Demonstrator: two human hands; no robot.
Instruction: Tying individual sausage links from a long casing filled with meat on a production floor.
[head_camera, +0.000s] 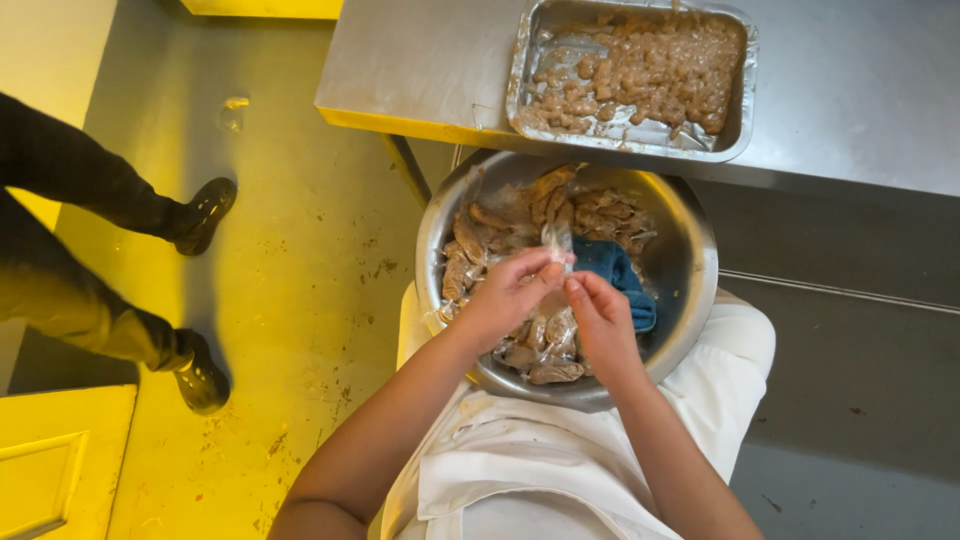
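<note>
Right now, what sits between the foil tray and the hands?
In the head view, wrapped pieces piled in the far side of the steel bowl lie between the tray and both hands, left and right.

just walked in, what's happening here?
A person in a white apron has both hands over a round metal bowl in their lap. The left hand and right hand pinch a small clear plastic-wrapped piece between them. The bowl holds more wrapped pieces and a blue cloth. A foil tray of brownish food sits on the steel table above.
</note>
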